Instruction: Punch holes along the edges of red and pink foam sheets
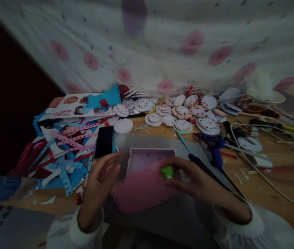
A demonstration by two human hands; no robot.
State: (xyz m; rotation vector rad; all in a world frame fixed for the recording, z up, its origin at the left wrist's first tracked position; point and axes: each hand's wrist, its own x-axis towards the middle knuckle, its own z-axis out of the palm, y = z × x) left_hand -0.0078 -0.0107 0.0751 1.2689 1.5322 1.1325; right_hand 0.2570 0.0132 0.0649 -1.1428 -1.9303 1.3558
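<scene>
My right hand (196,178) grips a small bright-green object (167,171) with a pale lower end, between thumb and fingers. Its exact kind is too small and dim to tell. Under it, a pink sheet (141,190) with small dark dots along its edges lies tilted across the front of a shallow pale box (152,150). To the left of the sheet, my left hand (101,183) is raised with its fingers apart, slightly blurred, and nothing shows in it. A grey mat (128,140) lies beneath the box.
Dotted paper strips and scraps (69,145) pile up at left, beside a black phone (104,141). Several layered white paper discs (183,112) fill the back. At right are a blue glue gun (213,145), a black-handled tool (204,167) and a white cable (256,173).
</scene>
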